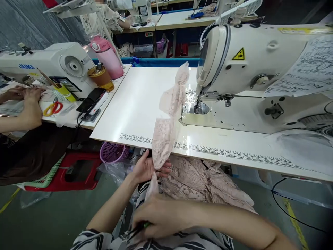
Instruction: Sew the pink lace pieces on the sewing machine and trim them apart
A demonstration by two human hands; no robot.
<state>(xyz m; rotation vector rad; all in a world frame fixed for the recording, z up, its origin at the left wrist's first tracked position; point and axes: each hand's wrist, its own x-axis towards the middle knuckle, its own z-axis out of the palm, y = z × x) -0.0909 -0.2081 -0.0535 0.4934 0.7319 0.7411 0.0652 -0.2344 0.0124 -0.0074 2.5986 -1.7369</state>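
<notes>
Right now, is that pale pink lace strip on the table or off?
Partly on: the lace strip lies along the white tabletop, then passes over its front edge to the left hand.

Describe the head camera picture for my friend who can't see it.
A person's open left hand is behind a pale pink lace strip hanging over the edge of a white table, while the right hand holds a dark tool with some green. A sewing machine stands right of the lace; a co-worker's hands are at another machine on the left.

The clothing (192,239) is striped dark and white, apparently short-sleeved.
</notes>
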